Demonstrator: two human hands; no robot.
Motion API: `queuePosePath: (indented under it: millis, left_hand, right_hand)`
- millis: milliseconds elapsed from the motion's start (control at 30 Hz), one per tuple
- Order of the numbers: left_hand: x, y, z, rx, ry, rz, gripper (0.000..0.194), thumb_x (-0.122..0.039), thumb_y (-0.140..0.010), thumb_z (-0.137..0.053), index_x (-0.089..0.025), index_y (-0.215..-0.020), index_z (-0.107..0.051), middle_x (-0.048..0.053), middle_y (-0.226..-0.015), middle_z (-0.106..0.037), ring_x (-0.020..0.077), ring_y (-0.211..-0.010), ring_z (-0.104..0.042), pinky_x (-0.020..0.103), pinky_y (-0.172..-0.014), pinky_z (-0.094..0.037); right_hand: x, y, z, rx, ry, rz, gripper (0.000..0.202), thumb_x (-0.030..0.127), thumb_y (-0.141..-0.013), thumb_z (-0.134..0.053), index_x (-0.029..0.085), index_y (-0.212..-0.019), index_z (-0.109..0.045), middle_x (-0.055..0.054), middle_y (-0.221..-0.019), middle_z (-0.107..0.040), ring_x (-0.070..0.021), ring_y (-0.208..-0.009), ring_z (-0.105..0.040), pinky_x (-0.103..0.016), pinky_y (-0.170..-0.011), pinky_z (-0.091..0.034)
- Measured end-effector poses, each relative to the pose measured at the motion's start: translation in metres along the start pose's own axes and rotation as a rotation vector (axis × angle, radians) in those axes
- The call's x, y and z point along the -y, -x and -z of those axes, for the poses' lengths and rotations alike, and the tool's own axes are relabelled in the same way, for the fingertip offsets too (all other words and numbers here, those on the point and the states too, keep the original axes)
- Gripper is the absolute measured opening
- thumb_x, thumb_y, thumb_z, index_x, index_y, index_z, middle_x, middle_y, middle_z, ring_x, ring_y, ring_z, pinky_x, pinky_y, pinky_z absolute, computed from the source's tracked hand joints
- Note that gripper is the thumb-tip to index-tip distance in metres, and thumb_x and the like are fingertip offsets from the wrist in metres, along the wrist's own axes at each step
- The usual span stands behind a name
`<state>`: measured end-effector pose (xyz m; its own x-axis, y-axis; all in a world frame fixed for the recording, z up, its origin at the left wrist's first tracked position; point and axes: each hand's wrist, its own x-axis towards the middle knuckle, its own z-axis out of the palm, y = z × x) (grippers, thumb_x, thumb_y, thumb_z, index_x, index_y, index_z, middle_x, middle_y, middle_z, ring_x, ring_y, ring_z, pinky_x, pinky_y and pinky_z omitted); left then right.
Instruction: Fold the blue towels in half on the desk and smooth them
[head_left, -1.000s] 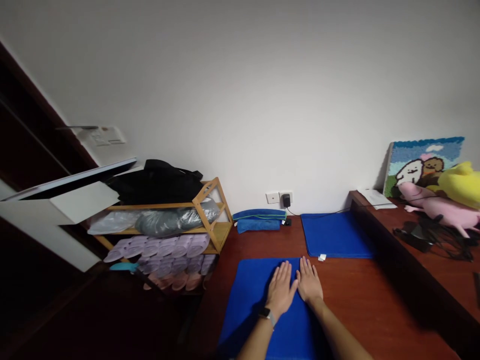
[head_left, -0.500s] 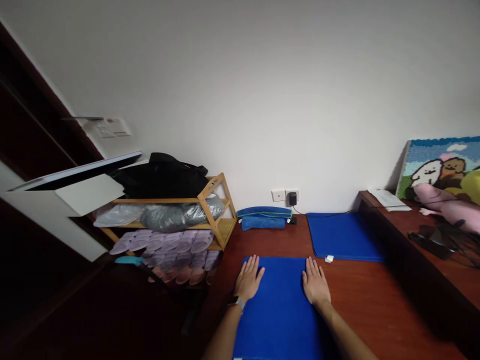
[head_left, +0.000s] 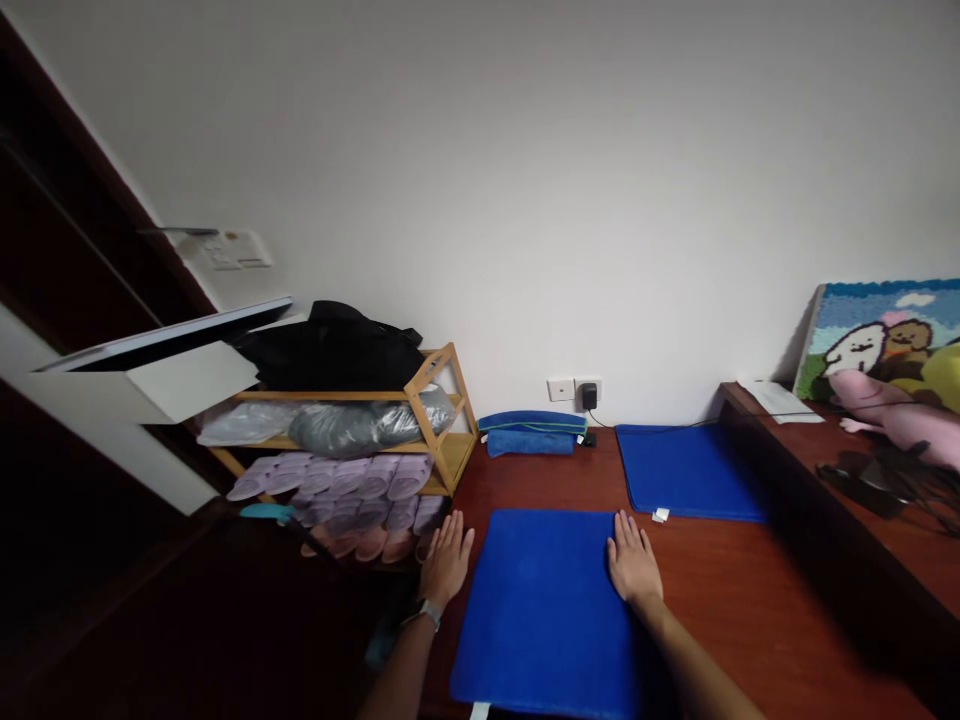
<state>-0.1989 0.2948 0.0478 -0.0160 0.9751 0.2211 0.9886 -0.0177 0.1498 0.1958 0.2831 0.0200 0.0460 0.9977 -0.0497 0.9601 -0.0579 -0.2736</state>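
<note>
A blue cloth (head_left: 551, 610) lies flat on the reddish-brown table (head_left: 720, 600), with a white tag at its near edge. My left hand (head_left: 445, 562), a watch on its wrist, is off the cloth's left side near the table edge, fingers stretched out and holding nothing. Flat on the cloth's right edge rests my right hand (head_left: 634, 562), its fingers extended. Behind it to the right is a second flat blue cloth (head_left: 686, 472) with a white tag. Folded blue cloths (head_left: 531, 435) sit against the wall.
A wooden rack (head_left: 450, 450) at the left holds purple slippers (head_left: 409, 475), plastic-wrapped items and a black bag (head_left: 337, 350). A black plug (head_left: 589, 397) is in the wall socket. On the raised right surface are a pink plush toy (head_left: 892, 410), cables and a picture (head_left: 885, 330).
My left hand has moved left, off the blue cloth, uncovering its left edge. My right hand has stayed on the right edge. The view has shifted slightly.
</note>
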Motion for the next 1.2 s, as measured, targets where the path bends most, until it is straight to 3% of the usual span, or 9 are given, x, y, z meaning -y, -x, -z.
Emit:
queuePosePath:
  millis: [67, 133, 267, 367, 467, 633, 767, 867, 1200]
  left_hand:
    - [-0.019, 0.006, 0.006, -0.031, 0.003, -0.041, 0.068, -0.045, -0.107, -0.012, -0.005, -0.158, -0.032, 0.017, -0.164, -0.038, 0.0308, -0.153, -0.032, 0.051, -0.124, -0.027]
    - [-0.06, 0.011, 0.003, -0.02, 0.016, -0.145, 0.065, -0.046, -0.108, -0.017, -0.008, -0.158, -0.033, 0.014, -0.166, -0.034, 0.0268, -0.155, -0.027, 0.045, -0.126, -0.025]
    - [-0.165, 0.023, -0.024, 0.072, 0.091, -0.449, 0.06, -0.049, -0.107, -0.022, -0.024, -0.16, -0.032, 0.002, -0.167, -0.034, 0.0197, -0.155, -0.027, 0.04, -0.128, -0.026]
    - [-0.207, 0.033, -0.041, 0.146, 0.158, -0.486, 0.062, -0.051, -0.106, -0.021, -0.026, -0.164, -0.02, 0.001, -0.169, -0.027, 0.0193, -0.156, -0.023, 0.042, -0.129, -0.024]
    - [-0.19, 0.038, -0.041, 0.188, 0.164, -0.403, 0.064, -0.056, -0.105, -0.021, -0.031, -0.164, -0.02, -0.002, -0.168, -0.027, 0.0201, -0.156, -0.024, 0.042, -0.129, -0.025]
    - [-0.091, 0.041, -0.022, 0.173, 0.121, -0.23, 0.068, -0.057, -0.105, -0.019, -0.022, -0.164, -0.018, 0.008, -0.168, -0.028, 0.0272, -0.156, -0.025, 0.055, -0.127, -0.024]
    - [-0.032, 0.048, -0.022, 0.129, 0.034, -0.101, 0.065, -0.053, -0.106, -0.018, -0.022, -0.164, -0.018, 0.007, -0.168, -0.029, 0.0241, -0.155, -0.026, 0.051, -0.127, -0.025]
    - [-0.021, 0.051, -0.03, 0.098, -0.006, -0.083, 0.063, -0.051, -0.107, -0.018, -0.023, -0.164, -0.018, 0.004, -0.168, -0.03, 0.0216, -0.155, -0.026, 0.047, -0.127, -0.024]
    - [-0.031, 0.052, -0.025, 0.073, 0.03, -0.072, 0.07, -0.059, -0.105, -0.017, -0.02, -0.162, -0.026, 0.007, -0.167, -0.033, 0.0235, -0.155, -0.027, 0.047, -0.127, -0.021]
  right_hand:
    - [0.0, 0.0, 0.001, 0.004, -0.001, 0.001, 0.069, 0.042, -0.101, -0.011, 0.01, -0.162, -0.017, -0.004, -0.171, -0.015, -0.0196, -0.158, -0.01, -0.04, -0.128, -0.006]
    - [0.0, 0.001, 0.002, 0.01, 0.009, 0.0, 0.069, 0.042, -0.101, -0.01, 0.009, -0.162, -0.016, -0.004, -0.171, -0.014, -0.0198, -0.158, -0.01, -0.04, -0.128, -0.007]
    - [0.0, 0.002, 0.003, 0.012, 0.023, 0.009, 0.069, 0.04, -0.101, -0.011, 0.008, -0.161, -0.017, -0.004, -0.171, -0.015, -0.0206, -0.158, -0.011, -0.04, -0.128, -0.007]
    - [0.0, 0.002, 0.002, 0.005, 0.025, 0.018, 0.068, 0.039, -0.101, -0.012, 0.008, -0.161, -0.018, -0.005, -0.171, -0.016, -0.0206, -0.158, -0.011, -0.04, -0.128, -0.007]
    - [-0.001, 0.001, 0.0, -0.001, 0.032, 0.016, 0.069, 0.04, -0.101, -0.01, 0.008, -0.161, -0.018, -0.005, -0.171, -0.016, -0.0204, -0.158, -0.011, -0.039, -0.128, -0.008]
    - [-0.002, 0.001, -0.001, -0.005, 0.003, 0.008, 0.069, 0.041, -0.101, -0.01, 0.009, -0.161, -0.017, -0.004, -0.171, -0.015, -0.0202, -0.158, -0.011, -0.039, -0.128, -0.007]
    - [-0.003, 0.001, -0.003, -0.003, 0.004, 0.002, 0.069, 0.043, -0.101, -0.01, 0.01, -0.162, -0.018, -0.004, -0.171, -0.016, -0.0199, -0.158, -0.011, -0.039, -0.128, -0.008]
    - [-0.003, 0.001, -0.005, -0.004, 0.023, 0.006, 0.07, 0.043, -0.101, -0.01, 0.01, -0.162, -0.017, -0.003, -0.171, -0.016, -0.0194, -0.158, -0.011, -0.039, -0.128, -0.008]
    - [0.007, 0.019, 0.014, 0.029, 0.017, -0.04, 0.069, 0.042, -0.102, -0.007, 0.01, -0.162, -0.013, -0.003, -0.171, -0.011, -0.0206, -0.158, -0.01, -0.04, -0.129, -0.011]
